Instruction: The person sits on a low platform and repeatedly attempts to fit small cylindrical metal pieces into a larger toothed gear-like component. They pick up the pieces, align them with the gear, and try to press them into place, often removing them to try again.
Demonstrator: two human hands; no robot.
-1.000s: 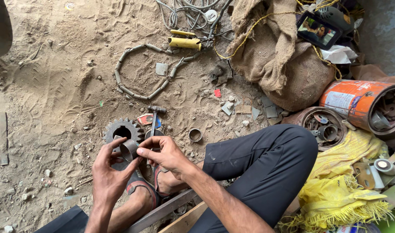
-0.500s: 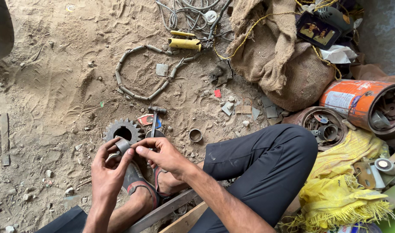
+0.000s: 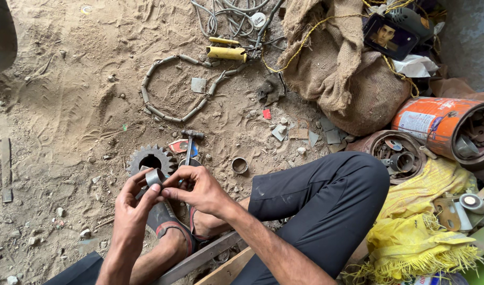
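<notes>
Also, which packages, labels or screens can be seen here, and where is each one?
Phone screen: top right, leaning on the burlap sack; dark rectangle, lit, showing a picture.
Orange can: right edge, lying on its side; cylinder with a white label panel.
Small red-and-blue packet: on the sand beside the gear; flat, crumpled.

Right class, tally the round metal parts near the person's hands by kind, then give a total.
Toothed gear on the sand: 1
Short metal ring held by left hand and right hand, ring: 1
Small ring lying on the sand: 1
Total: 3
</notes>
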